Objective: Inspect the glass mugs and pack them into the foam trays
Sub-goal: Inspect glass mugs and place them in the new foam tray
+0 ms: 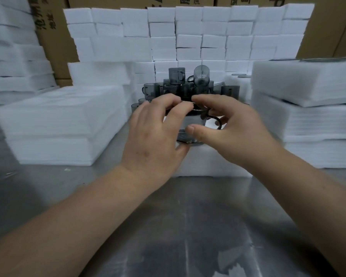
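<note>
A smoky grey glass mug (194, 124) is held between both hands at the centre, its dark handle (217, 121) pointing right. My left hand (156, 132) curls round its left side, fingers on the rim and thumb under the base. My right hand (228, 130) pinches the rim with its fingers, thumb on the front wall. The mug hovers just above a white foam tray (214, 166) on the steel table. Behind it stands a pile of several more grey mugs (180, 84), one tipped on its side.
Stacks of white foam sheets stand left (58, 124) and right (308, 108). A wall of white foam blocks (188, 33) fills the back, with cardboard boxes (54, 37) behind it. The steel table (188, 226) stretches toward me.
</note>
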The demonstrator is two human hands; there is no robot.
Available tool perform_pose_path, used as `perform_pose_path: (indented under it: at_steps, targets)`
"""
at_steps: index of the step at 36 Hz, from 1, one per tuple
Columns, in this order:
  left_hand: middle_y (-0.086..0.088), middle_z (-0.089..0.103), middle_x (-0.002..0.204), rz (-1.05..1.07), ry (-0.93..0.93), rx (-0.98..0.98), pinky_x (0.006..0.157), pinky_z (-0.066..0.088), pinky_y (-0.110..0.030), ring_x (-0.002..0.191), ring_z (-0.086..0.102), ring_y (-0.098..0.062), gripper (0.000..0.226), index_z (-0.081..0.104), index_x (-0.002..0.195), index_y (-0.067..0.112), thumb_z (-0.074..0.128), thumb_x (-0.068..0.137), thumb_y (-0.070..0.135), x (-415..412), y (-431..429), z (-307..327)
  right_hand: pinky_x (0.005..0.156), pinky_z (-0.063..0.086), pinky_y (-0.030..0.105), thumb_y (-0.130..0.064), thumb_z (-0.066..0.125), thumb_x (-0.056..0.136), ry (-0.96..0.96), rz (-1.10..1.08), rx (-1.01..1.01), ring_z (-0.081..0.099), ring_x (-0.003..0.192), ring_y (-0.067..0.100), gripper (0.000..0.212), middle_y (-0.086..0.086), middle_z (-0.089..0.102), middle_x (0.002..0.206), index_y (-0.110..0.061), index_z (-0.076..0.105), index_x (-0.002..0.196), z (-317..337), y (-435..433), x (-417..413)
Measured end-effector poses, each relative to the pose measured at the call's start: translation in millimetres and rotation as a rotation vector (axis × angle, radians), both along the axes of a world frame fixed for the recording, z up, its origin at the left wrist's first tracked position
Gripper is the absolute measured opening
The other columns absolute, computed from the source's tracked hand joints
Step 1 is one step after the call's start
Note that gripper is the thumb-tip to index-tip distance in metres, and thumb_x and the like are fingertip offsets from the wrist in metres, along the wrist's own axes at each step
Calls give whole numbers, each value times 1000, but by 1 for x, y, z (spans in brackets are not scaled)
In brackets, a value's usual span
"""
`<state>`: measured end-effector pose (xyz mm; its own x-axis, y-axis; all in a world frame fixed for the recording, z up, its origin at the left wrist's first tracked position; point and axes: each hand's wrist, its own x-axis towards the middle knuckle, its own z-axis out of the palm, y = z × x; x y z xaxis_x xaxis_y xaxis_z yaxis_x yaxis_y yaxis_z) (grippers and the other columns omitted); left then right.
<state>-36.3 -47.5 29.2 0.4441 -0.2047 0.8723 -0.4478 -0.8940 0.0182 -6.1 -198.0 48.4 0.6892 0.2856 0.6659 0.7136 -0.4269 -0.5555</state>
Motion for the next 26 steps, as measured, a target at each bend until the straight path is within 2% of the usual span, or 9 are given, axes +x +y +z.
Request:
perform_pose_path:
  at_steps: [2, 5, 10, 13, 15, 17, 19, 22, 26]
  targets:
    - [-23, 58, 112, -17, -1, 0, 89, 44, -51, 100, 57, -38, 54, 60, 114, 1, 74, 63, 12, 1, 0, -1, 81, 40, 12, -40, 72, 71, -23, -1, 5, 54, 96, -6, 36, -22, 59, 104, -38, 63, 105, -1, 1, 2]
    - [-23, 55, 119, -28, -10, -25, 91, 44, -58, 110, 48, -30, 60, 55, 120, 1, 74, 64, 10, 2, -1, -2, 79, 43, 20, -35, 75, 72, -39, -8, 53, 56, 91, -1, 20, -19, 59, 98, -41, 61, 85, -2, 3, 4]
    - [-19, 37, 143, 92, 191, -4, 108, 28, -51, 130, 37, -31, 79, 34, 141, 4, 68, 76, 31, 0, -2, -2, 69, 49, 27, -31, 75, 71, -38, -179, 182, 57, 76, 4, 22, -21, 59, 85, -42, 58, 62, 8, -10, 16]
    - [-6, 22, 153, 165, 386, 30, 113, 14, -39, 134, 29, -24, 73, 24, 147, 17, 41, 83, 49, 1, -1, -1, 73, 47, 26, -32, 72, 75, -22, -345, 159, 56, 78, 3, 15, -23, 57, 78, -37, 60, 68, 10, -23, 28]
    - [-1, 19, 154, 196, 476, 79, 112, 15, -36, 134, 28, -22, 70, 24, 146, 23, 26, 83, 52, 4, 0, -2, 74, 41, 24, -33, 71, 76, 0, -441, 118, 52, 82, 4, 7, -19, 53, 83, -30, 68, 82, 9, -28, 35]
    - [1, 28, 151, 202, 531, 120, 109, 22, -34, 132, 33, -20, 62, 35, 142, 24, 23, 87, 51, 4, 0, -3, 71, 33, 22, -35, 69, 77, 8, -514, 62, 47, 85, 4, 16, -14, 53, 91, -24, 72, 89, 8, -30, 41]
    - [3, 48, 135, 202, 547, 147, 98, 33, -32, 123, 44, -19, 52, 52, 127, 24, 23, 90, 47, 4, 0, -3, 63, 29, 23, -36, 67, 79, 14, -560, 5, 51, 87, 9, 19, -9, 58, 93, -21, 73, 88, 9, -30, 45]
    - [4, 56, 122, 214, 567, 166, 92, 35, -31, 117, 46, -17, 47, 59, 116, 22, 25, 93, 45, 5, 0, -3, 50, 29, 22, -36, 66, 81, 43, -579, -71, 53, 76, 15, 21, -6, 58, 78, -19, 73, 90, 8, -29, 51]
    - [3, 56, 123, 203, 575, 160, 94, 35, -31, 118, 44, -17, 46, 59, 117, 22, 26, 94, 44, 7, 0, -4, 62, 31, 23, -34, 65, 83, 50, -568, -134, 54, 87, 16, 27, 0, 63, 105, -15, 72, 99, 5, -27, 57]
